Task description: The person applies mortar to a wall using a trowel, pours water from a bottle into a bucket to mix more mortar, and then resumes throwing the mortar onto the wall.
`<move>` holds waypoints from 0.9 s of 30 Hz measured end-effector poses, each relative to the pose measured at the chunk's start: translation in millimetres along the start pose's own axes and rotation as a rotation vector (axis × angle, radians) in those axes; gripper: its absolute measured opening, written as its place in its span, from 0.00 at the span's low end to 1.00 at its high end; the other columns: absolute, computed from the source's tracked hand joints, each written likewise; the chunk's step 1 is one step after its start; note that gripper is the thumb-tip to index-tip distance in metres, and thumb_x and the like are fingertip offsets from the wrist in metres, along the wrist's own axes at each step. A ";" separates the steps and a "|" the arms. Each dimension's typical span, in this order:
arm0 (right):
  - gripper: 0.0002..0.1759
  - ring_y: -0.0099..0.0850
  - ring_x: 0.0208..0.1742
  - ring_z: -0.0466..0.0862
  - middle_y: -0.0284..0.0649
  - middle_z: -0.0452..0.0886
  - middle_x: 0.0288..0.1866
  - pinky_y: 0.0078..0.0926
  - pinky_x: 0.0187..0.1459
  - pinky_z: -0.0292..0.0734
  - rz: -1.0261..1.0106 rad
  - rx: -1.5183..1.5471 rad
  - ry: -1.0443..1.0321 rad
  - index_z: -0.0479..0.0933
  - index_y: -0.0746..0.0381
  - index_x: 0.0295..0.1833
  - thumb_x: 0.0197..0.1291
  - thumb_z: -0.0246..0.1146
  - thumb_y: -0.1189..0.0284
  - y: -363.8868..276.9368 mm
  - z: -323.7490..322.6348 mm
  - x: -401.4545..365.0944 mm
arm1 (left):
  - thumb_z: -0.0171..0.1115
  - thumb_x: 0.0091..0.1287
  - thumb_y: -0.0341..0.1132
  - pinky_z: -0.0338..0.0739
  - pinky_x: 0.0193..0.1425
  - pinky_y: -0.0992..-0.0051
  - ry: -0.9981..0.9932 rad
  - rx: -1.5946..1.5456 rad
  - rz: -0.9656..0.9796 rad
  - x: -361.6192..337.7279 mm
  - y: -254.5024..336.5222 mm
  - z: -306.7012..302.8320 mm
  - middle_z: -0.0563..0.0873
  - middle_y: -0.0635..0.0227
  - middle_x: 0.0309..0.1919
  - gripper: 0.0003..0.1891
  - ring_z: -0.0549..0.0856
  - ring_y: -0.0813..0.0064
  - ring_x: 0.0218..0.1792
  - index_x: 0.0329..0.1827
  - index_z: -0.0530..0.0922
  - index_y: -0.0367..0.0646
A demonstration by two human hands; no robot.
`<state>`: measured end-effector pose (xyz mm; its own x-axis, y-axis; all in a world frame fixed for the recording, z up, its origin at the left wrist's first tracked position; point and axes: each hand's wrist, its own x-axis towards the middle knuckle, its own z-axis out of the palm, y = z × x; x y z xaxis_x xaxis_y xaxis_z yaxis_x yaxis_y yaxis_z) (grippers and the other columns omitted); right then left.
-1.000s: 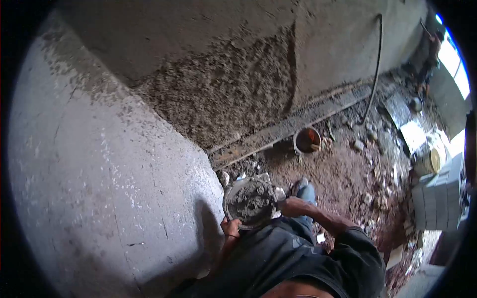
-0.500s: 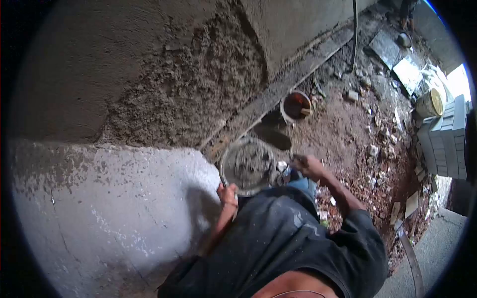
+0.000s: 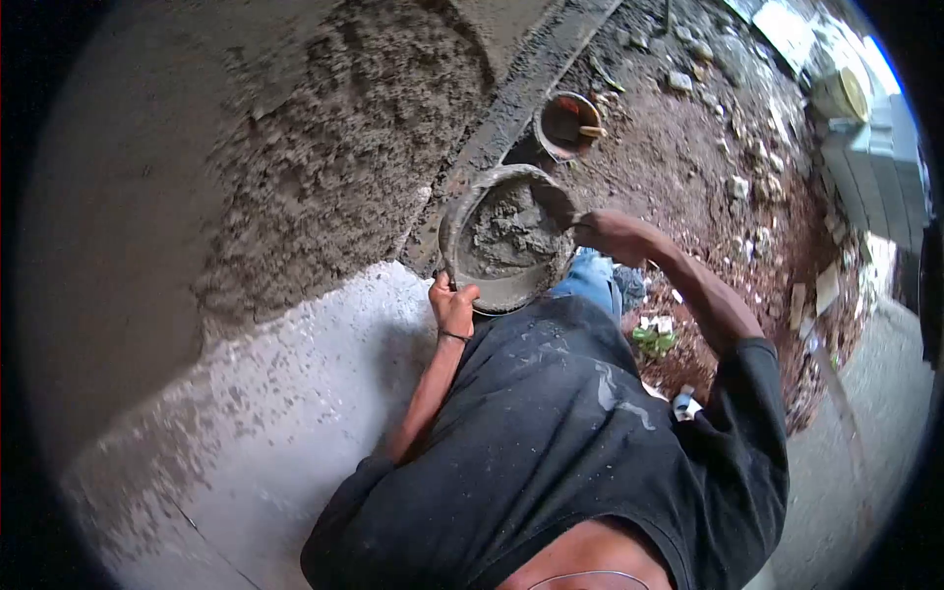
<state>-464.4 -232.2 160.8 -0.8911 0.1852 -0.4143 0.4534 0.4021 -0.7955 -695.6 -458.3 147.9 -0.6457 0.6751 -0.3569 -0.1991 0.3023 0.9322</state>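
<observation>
A round bucket [image 3: 453, 228] of wet grey mortar [image 3: 511, 231] is in front of my body, tilted towards me. My left hand [image 3: 454, 303] is closed on its near-left rim, thumb and fingers around the edge. At the right side of the rim, my right hand [image 3: 602, 234] is closed around the handle of a trowel [image 3: 557, 201]. The trowel's dark blade reaches into the bucket beside the mortar; the fist hides its handle. To the left rises a wall with a rough patch of fresh mortar [image 3: 344, 147] above a pale, spattered lower part [image 3: 324, 383].
Beyond the mortar bucket stands a smaller bucket [image 3: 543, 138] with a wooden handle sticking out. Stones and rubble [image 3: 737, 187] litter the reddish ground to the right. Stacked grey blocks [image 3: 870, 182] and a yellowish bucket [image 3: 836, 96] stand at the far right.
The mortar bucket is now tilted and higher in view, with my left hand still on its rim. My right hand has moved up to the rim, bringing the trowel into the bucket.
</observation>
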 end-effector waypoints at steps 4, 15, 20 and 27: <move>0.20 0.22 0.20 0.70 0.33 0.70 0.20 0.24 0.23 0.67 0.296 0.492 0.085 0.72 0.64 0.34 0.62 0.53 0.56 -7.3 36.2 22.4 | 0.55 0.39 0.17 0.69 0.31 0.79 -0.134 0.037 -0.065 43.6 23.8 -4.7 0.77 0.74 0.24 0.12 0.73 0.82 0.25 0.29 0.72 0.39; 0.18 0.24 0.29 0.72 0.34 0.74 0.26 0.21 0.32 0.68 0.278 1.119 0.354 0.75 0.65 0.43 0.59 0.58 0.59 -69.3 75.9 28.0 | 0.51 0.39 0.14 0.72 0.34 0.79 -0.137 0.023 -0.188 110.1 41.3 -29.7 0.80 0.73 0.28 0.19 0.78 0.79 0.30 0.36 0.75 0.38; 0.15 0.18 0.12 0.67 0.32 0.69 0.19 0.17 0.13 0.64 0.105 1.550 0.381 0.72 0.61 0.47 0.61 0.57 0.62 -80.8 77.2 28.1 | 0.53 0.41 0.16 0.73 0.35 0.75 0.045 0.079 -0.215 85.9 44.6 -46.2 0.79 0.70 0.37 0.20 0.76 0.76 0.32 0.41 0.73 0.40; 0.20 0.20 0.12 0.69 0.32 0.71 0.19 0.17 0.12 0.65 -0.065 1.798 0.945 0.67 0.63 0.54 0.56 0.60 0.71 -45.1 76.6 17.6 | 0.56 0.48 0.21 0.79 0.27 0.66 0.189 0.254 -0.496 49.5 55.6 -96.3 0.78 0.67 0.37 0.21 0.80 0.69 0.35 0.47 0.69 0.47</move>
<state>-499.1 -315.8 155.6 -0.3632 0.7646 -0.5325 -0.6008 -0.6290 -0.4933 -809.7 -472.9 187.9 -0.6451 0.2873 -0.7080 -0.3431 0.7190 0.6044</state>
